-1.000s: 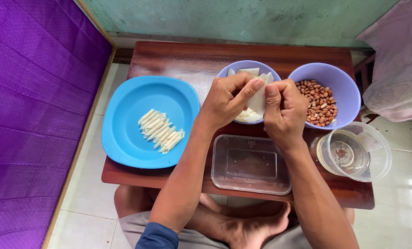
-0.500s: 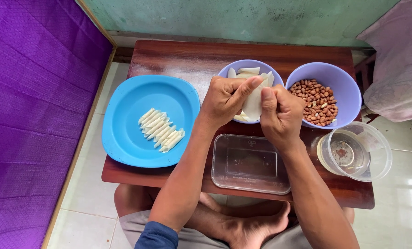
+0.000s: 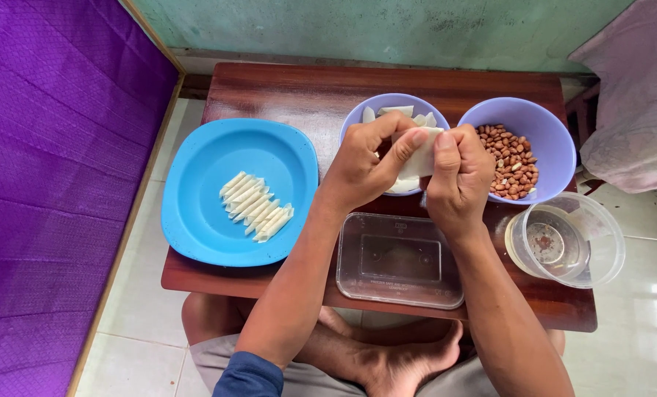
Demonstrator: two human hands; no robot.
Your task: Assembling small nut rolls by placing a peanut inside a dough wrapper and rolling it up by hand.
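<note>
My left hand [image 3: 365,165] and my right hand [image 3: 457,176] meet above the middle of a small wooden table [image 3: 284,92]. Both pinch one thin white wrapper sheet [image 3: 422,158], which is partly folded between the fingers. Behind the hands stands a lilac bowl [image 3: 361,114] with more white sheets in it. To its right a second lilac bowl [image 3: 516,110] holds brown peanuts [image 3: 512,162]. A blue plate [image 3: 218,220] on the left carries several finished white rolls [image 3: 256,206] laid side by side.
An empty clear rectangular plastic tub [image 3: 398,265] sits at the table's near edge under my wrists. A clear round container [image 3: 571,239] with a little water stands at the right front. A purple cloth [image 3: 49,184] covers the left; my crossed legs lie below the table.
Both hands have kept working the white sheet above the bowl; it looks more folded and drawn in between the fingers than a second ago. Nothing else moved.
</note>
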